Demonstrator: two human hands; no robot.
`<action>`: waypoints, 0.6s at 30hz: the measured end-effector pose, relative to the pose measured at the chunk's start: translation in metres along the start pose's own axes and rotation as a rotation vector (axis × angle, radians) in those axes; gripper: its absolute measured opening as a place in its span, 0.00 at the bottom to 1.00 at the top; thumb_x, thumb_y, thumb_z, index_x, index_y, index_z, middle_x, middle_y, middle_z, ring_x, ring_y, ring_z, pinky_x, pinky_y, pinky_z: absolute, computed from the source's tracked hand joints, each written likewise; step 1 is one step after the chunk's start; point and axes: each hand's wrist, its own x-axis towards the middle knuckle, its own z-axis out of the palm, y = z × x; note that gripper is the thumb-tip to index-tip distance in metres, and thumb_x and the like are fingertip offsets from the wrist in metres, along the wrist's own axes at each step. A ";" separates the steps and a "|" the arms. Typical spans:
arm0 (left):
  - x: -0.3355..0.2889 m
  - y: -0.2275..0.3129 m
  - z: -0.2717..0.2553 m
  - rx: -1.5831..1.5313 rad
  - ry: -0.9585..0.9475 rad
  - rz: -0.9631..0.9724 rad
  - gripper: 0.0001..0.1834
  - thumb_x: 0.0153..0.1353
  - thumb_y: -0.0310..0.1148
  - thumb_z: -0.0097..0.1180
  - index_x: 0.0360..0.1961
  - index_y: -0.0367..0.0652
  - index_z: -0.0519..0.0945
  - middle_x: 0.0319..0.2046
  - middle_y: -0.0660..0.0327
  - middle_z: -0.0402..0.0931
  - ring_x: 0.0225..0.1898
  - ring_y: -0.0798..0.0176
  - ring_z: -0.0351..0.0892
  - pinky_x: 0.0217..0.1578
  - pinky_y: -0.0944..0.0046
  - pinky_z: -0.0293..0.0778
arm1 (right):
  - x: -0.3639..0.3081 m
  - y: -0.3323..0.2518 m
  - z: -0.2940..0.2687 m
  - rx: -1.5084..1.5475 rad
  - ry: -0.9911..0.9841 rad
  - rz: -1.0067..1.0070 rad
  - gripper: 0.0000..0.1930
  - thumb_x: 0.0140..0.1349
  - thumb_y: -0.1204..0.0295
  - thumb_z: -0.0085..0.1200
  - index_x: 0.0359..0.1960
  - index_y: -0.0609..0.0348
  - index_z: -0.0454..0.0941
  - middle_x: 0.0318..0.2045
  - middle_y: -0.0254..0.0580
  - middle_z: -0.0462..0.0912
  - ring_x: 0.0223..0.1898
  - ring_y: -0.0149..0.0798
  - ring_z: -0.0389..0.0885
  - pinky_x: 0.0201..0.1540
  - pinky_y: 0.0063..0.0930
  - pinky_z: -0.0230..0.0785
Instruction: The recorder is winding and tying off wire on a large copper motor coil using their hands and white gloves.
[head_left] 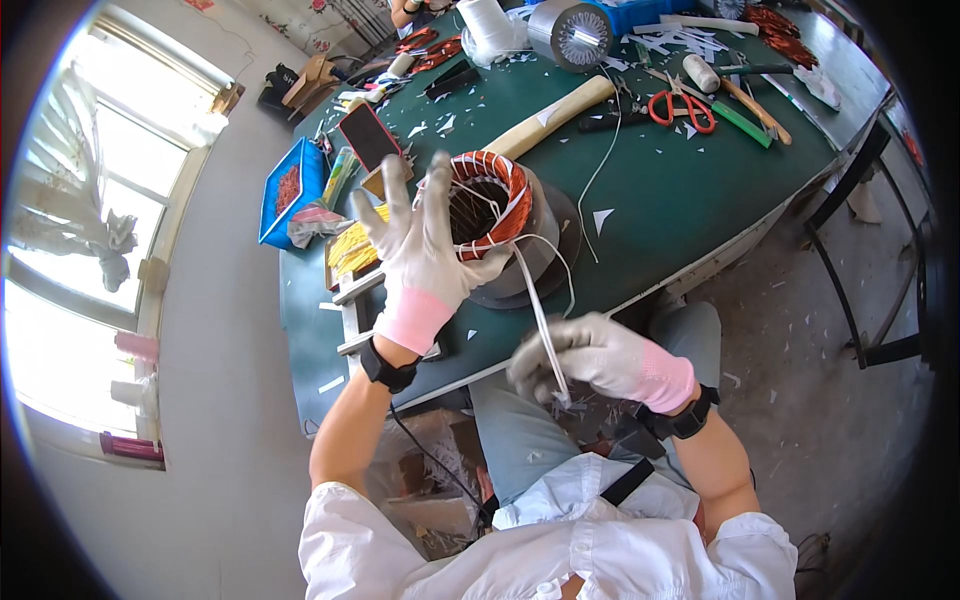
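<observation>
A motor stator [545, 235] with a grey metal body stands near the table's front edge. Its ring of orange-red copper windings [512, 205] is bound with white cord. My left hand [425, 235], in a white and pink glove, spreads its fingers over the stator's left side, thumb along the near rim. A white cord [541, 325] runs down from the windings to my right hand [600, 362], also gloved, in front of the table edge above my lap. The right fingers are curled round the cord, partly smeared by motion. A thinner loop of cord bows out beside it.
Yellow sleeving [352, 248] and a blue bin [292, 190] lie at left, near a phone [369, 137]. Behind the stator are a wooden mallet handle [550, 117], red-handled scissors [682, 110] and a metal cylinder [572, 38]. Paper scraps dot the green table [650, 200]. Another person's hand [408, 8] shows at the far edge.
</observation>
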 end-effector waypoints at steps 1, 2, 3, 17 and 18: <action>0.000 0.004 -0.002 0.015 0.014 -0.038 0.58 0.38 0.54 0.71 0.68 0.41 0.56 0.62 0.53 0.66 0.71 0.42 0.45 0.65 0.28 0.28 | 0.006 -0.012 0.001 -0.201 -0.047 -0.087 0.16 0.66 0.77 0.44 0.53 0.64 0.74 0.43 0.39 0.81 0.37 0.29 0.81 0.40 0.25 0.75; -0.004 0.003 -0.001 0.023 0.013 -0.039 0.58 0.38 0.54 0.71 0.68 0.41 0.56 0.62 0.53 0.66 0.71 0.42 0.45 0.65 0.28 0.28 | 0.023 -0.025 0.004 -0.453 0.075 -0.343 0.17 0.65 0.77 0.45 0.55 0.64 0.73 0.47 0.45 0.80 0.42 0.40 0.82 0.46 0.30 0.73; -0.009 0.000 0.013 0.075 0.207 0.022 0.56 0.38 0.53 0.71 0.66 0.40 0.58 0.63 0.54 0.65 0.71 0.41 0.45 0.65 0.28 0.28 | 0.047 -0.036 0.006 -0.686 0.221 -0.574 0.17 0.64 0.78 0.46 0.55 0.64 0.73 0.47 0.49 0.79 0.43 0.46 0.80 0.47 0.33 0.72; -0.016 0.019 0.015 -0.155 0.030 0.146 0.14 0.53 0.32 0.59 0.41 0.42 0.73 0.32 0.56 0.70 0.39 0.51 0.70 0.43 0.50 0.62 | -0.270 0.085 -0.200 0.268 1.613 -0.469 0.14 0.70 0.67 0.46 0.54 0.55 0.71 0.29 0.27 0.69 0.18 0.19 0.56 0.17 0.12 0.53; -0.021 0.016 0.016 -0.147 -0.011 0.142 0.14 0.53 0.32 0.58 0.41 0.43 0.73 0.32 0.56 0.70 0.38 0.50 0.70 0.42 0.50 0.62 | -0.190 0.047 -0.144 0.029 1.634 -0.333 0.13 0.70 0.67 0.45 0.52 0.55 0.73 0.33 0.27 0.72 0.21 0.19 0.61 0.23 0.14 0.60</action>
